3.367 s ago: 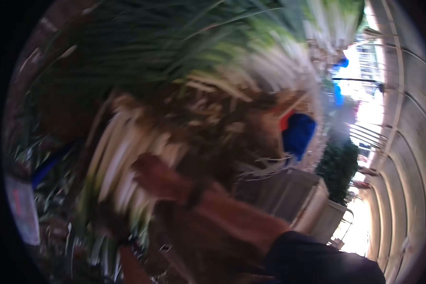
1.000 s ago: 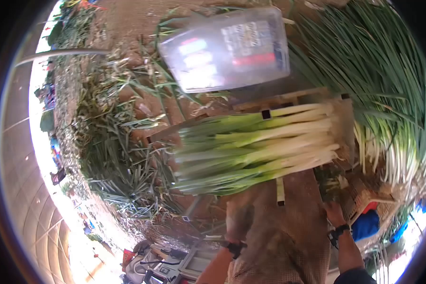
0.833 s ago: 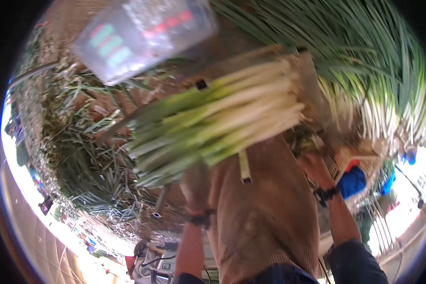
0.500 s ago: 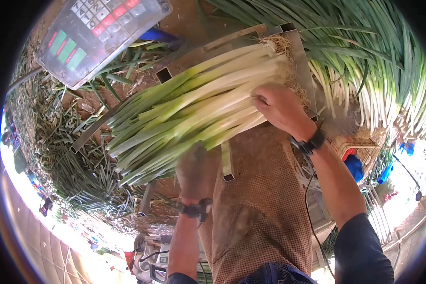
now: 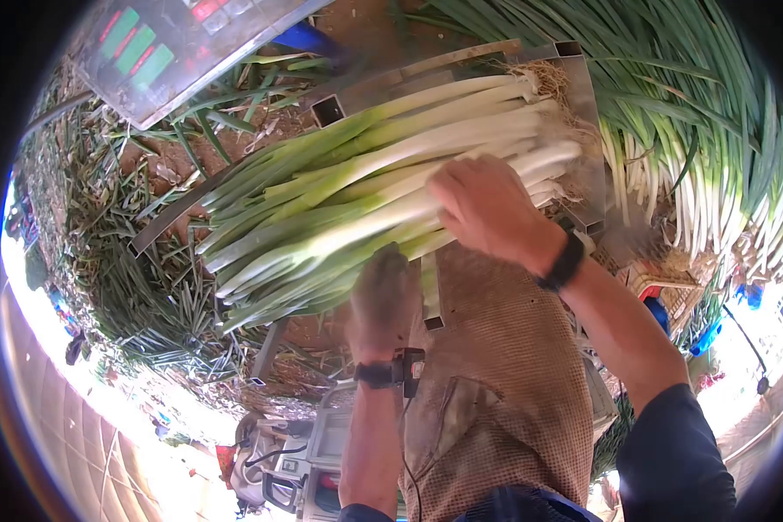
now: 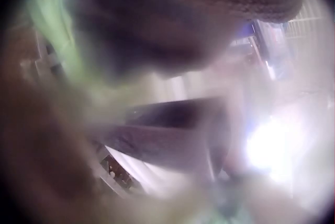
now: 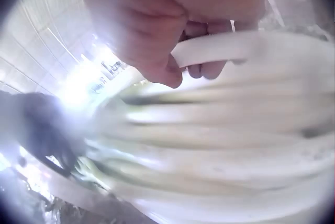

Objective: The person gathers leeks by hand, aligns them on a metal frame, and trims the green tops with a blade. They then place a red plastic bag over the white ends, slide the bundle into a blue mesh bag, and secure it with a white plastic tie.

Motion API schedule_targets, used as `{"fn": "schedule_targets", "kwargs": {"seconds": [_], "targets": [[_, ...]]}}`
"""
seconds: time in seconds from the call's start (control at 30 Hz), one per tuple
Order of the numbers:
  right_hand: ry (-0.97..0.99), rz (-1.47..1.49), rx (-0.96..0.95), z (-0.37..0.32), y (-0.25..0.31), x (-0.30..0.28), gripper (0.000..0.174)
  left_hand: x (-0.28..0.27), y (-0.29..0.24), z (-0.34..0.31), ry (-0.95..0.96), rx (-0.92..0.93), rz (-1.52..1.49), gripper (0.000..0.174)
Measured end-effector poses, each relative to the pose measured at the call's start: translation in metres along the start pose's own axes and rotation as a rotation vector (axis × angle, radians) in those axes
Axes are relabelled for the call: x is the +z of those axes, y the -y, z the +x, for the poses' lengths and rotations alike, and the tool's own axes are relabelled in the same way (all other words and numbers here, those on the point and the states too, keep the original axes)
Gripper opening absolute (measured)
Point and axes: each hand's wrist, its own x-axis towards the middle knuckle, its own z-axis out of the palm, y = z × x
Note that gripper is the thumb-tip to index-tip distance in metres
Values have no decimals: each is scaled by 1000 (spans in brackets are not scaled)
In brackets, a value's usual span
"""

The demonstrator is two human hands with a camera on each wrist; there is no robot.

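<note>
Long leeks lie side by side on a metal frame, green leaves left, white stalks and roots right. Over the near edge of the white part, my right hand has its fingers curled down. The right wrist view shows this hand pinching one white stalk between thumb and fingers, above the other stalks. My left hand, dark and blurred, is against the near side of the green part. In the left wrist view blur hides what its fingers do.
A scale display stands at the upper left. Loose cut leaves cover the ground on the left. A large heap of leeks lies at the right, with a crate below it. Brown cloth covers my lap.
My right hand has come up from beside the crate onto the white stalks, then shifted a little left. My left hand is slightly farther right along the near side. The head view has turned.
</note>
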Motion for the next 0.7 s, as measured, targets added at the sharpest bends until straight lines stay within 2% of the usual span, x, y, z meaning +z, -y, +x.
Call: {"fn": "schedule_targets", "kwargs": {"seconds": [0.03,0.07,0.1,0.13,0.2,0.23,0.27,0.37,0.4,0.47,0.57,0.6,0.67,0.7], "targets": [[-20,-3,-26,-10,18,-19,4,0,3,1,-9,142,139,27],[-54,17,-54,-22,32,-42,7,8,2,-5,-13,-191,-778,27],[-105,39,-90,-33,43,-65,10,5,8,-1,38,-318,-1066,28],[-148,54,-68,-42,49,-84,15,3,9,-3,94,-395,-1226,30],[-228,90,-30,-64,44,-116,23,-15,1,-3,114,-382,-1607,35],[-248,111,-3,-81,35,-130,28,-30,-12,-5,45,-406,-1976,40],[-278,114,41,-100,25,-139,27,-55,-37,-8,-15,-342,-1849,45],[-348,188,256,-162,-4,-151,21,-78,-59,-15,-11,-255,-1889,47],[-343,230,405,-189,-16,-148,20,-71,-57,-21,14,-298,-2155,39],[-318,319,705,-238,-37,-128,18,-67,-87,-3,161,-14,-2123,35],[-336,231,847,-269,-51,-96,23,-92,-157,29,540,79,-1511,36],[-307,160,796,-284,-62,-87,29,-93,-179,43,682,81,-1343,38],[-288,275,926,-293,-77,-81,31,-76,-231,55,607,260,-1384,40],[-427,446,930,-288,-81,-72,31,-62,-246,53,585,291,-1289,41]]}}
